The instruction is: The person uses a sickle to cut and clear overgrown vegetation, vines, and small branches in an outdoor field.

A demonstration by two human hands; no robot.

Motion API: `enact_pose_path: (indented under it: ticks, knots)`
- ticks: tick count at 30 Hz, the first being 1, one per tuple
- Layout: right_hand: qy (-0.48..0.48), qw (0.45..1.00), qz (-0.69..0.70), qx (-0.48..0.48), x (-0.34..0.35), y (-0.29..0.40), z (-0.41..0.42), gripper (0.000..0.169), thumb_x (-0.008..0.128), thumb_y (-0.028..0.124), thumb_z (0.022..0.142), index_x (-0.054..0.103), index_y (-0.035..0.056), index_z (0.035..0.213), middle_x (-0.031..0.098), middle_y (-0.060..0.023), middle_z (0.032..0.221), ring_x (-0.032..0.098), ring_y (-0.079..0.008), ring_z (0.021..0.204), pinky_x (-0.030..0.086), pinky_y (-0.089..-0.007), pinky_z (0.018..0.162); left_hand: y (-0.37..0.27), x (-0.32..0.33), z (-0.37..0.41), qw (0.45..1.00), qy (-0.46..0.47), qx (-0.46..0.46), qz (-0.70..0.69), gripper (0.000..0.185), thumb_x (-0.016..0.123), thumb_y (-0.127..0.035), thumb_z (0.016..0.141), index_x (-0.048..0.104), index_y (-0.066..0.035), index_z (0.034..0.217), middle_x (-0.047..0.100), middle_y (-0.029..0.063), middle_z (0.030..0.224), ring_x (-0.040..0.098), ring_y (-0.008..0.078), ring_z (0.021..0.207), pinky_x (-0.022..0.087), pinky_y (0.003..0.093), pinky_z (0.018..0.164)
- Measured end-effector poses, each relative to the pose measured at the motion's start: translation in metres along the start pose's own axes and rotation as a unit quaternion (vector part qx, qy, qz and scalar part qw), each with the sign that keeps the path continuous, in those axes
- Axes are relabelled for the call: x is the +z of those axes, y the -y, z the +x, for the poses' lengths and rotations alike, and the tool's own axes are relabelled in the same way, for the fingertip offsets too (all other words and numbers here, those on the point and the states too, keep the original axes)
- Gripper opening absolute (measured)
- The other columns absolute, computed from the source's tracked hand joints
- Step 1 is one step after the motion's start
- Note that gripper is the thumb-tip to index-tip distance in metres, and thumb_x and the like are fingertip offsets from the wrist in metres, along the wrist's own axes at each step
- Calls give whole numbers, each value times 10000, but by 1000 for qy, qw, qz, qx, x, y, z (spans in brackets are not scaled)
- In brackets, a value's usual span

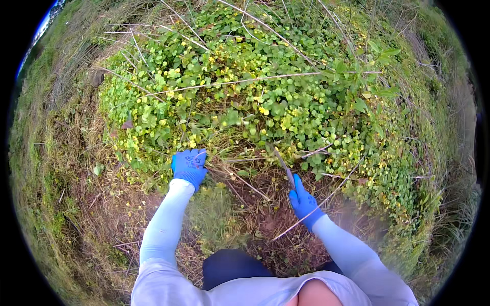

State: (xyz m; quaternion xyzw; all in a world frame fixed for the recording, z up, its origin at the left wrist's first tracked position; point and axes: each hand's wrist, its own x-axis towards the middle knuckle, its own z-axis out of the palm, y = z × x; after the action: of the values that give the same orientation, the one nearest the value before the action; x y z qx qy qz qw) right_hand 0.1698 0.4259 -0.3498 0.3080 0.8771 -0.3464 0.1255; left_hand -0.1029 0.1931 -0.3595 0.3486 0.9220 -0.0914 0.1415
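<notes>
My left hand (190,164), in a blue work glove, is closed on a bunch of stems at the near edge of a patch of low leafy plants (229,86). My right hand (305,201), gloved alike, grips a tool with a narrow, slightly curved blade (282,163), perhaps a sickle. Its far end reaches up-left to the edge of the leaves, where the tip blurs into the stems. The handle is mostly hidden in my fist. Between the hands, pale stems and dry straw lie over bare soil.
A long dry stalk (245,80) lies across the leaves. Another thin stalk (344,179) slants across my right wrist. A taller leafy plant (358,90) stands at the upper right. A dark stone (96,77) sits at the upper left. My dark-clad knee (233,267) is below.
</notes>
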Motion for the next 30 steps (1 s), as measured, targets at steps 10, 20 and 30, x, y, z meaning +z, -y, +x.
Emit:
enact_pose_path:
  ticks: [10, 20, 30]
  knots:
    - [-21, 986, 161, 38, -34, 44, 24, 594, 429, 263, 1020, 200, 113, 1547, 636, -234, 1097, 626, -355, 949, 475, -444, 845, -86, -31, -33, 955, -187, 191, 130, 737, 605, -269, 872, 278, -152, 1523, 223, 177, 1570, 294, 373, 1406, 190, 653, 1113]
    - [-9, 998, 4, -66, 2, -30, -36, 646, 454, 293, 1009, 161, 109, 1555, 641, -226, 1010, 628, -291, 784, 492, -398, 753, -60, -62, 105, 984, 124, 122, 30, 997, 662, -691, 759, 317, -130, 1508, 401, 183, 1446, 445, 346, 1304, 440, 489, 1006]
    - [-9, 1000, -9, -18, -19, 75, 69, 616, 401, 342, 1025, 164, 125, 1550, 621, -224, 882, 613, -304, 778, 479, -419, 753, -46, -16, 104, 990, 27, 87, -108, 557, 479, -512, 958, 497, -115, 1348, 575, 135, 1273, 573, 273, 1185, 483, 404, 954]
